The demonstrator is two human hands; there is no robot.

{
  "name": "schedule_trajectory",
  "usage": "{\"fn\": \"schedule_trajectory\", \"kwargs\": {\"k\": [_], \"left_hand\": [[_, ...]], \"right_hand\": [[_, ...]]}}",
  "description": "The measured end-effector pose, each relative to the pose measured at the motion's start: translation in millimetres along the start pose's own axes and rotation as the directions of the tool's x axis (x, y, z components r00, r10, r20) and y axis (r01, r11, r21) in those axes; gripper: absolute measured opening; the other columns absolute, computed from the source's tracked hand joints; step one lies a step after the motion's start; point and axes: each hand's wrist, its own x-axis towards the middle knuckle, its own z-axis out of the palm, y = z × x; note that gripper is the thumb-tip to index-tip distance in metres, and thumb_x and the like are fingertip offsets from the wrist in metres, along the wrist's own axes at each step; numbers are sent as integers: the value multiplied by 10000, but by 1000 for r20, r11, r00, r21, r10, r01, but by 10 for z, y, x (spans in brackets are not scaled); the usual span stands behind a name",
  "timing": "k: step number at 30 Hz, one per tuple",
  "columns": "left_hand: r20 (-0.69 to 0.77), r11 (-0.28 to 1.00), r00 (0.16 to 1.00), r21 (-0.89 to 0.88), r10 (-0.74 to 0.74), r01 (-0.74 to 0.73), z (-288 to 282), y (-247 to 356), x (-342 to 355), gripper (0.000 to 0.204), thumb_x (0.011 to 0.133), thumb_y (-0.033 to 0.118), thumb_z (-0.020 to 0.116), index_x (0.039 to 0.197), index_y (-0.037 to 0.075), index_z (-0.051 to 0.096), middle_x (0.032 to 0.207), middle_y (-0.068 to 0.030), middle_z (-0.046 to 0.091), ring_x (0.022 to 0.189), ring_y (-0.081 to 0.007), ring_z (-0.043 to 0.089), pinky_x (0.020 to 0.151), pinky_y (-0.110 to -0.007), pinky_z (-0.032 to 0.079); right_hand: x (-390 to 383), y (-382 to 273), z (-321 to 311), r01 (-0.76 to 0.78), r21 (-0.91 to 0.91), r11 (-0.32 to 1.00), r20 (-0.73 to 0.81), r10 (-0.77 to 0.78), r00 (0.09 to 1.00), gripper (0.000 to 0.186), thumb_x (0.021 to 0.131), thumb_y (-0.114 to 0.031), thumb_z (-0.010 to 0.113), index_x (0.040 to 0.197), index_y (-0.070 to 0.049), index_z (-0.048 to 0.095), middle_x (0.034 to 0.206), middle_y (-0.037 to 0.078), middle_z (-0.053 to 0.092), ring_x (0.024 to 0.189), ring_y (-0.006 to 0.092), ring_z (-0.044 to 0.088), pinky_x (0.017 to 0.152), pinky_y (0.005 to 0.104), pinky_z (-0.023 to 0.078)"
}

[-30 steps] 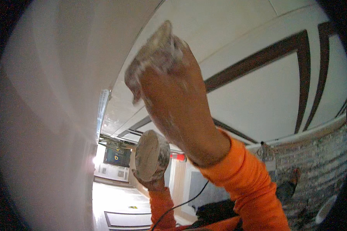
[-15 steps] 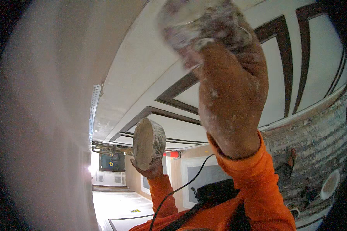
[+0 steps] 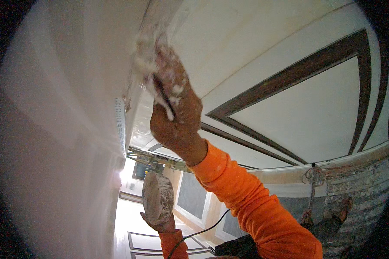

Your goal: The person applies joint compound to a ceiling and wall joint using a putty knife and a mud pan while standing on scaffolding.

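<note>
My right hand, coated with wet white plaster, is raised to the seam between the smooth pale surface on the left and the white panelled surface. Its fingers are closed around something smeared with plaster; blur hides what kind of thing it is. Lower down, my left hand grips a round, shallow container from beneath. Dried plaster crusts the container's side, and it is tilted with its broad face to the left.
Dark brown moulding frames the white panels. A perforated metal strip runs along the seam. A black cable hangs across my left sleeve. At the lower right, feet show on plaster-splashed boards beside a metal stand.
My right hand has moved left, from the top middle to the seam. The round container appears slightly lower, still in my left hand. The view has also shifted.
</note>
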Motion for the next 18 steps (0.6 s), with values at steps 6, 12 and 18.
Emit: {"fn": "schedule_trajectory", "kwargs": {"k": [6, 12, 18], "left_hand": [[41, 934, 990, -330, -132, 138, -93, 286, -6, 736, 847, 527, 413, 1399, 93, 191, 1401, -193, 267, 1251, -387, 306, 1031, -512, 265], [11, 894, 989, -427, -147, 137, 36, 222, -11, 717, 850, 527, 406, 1387, 88, 224, 1407, -180, 267, 1263, -380, 288, 1026, -539, 252], [48, 953, 980, -228, -192, 198, 144, 90, 12, 623, 899, 515, 285, 1358, 94, 298, 1403, -114, 297, 1247, -331, 328, 1037, -501, 254]], "right_hand": [[-670, -58, 106, -280, 14, 960, 326, 260, 909, 603, 648, 28, 486, 1233, -116, 483, 1355, 154, 371, 1277, 382, 269, 1064, 476, 221], [-959, -121, -113, -542, -28, 840, 389, 509, 768, 531, 703, 52, 433, 1223, -54, 458, 1233, 191, 488, 1131, 330, 485, 979, 404, 372], [-409, -103, -17, -910, 357, -211, 636, 768, 71, 282, 885, -161, 464, 1132, -25, 481, 982, 133, 592, 790, 247, 619, 691, 396, 526]]}}
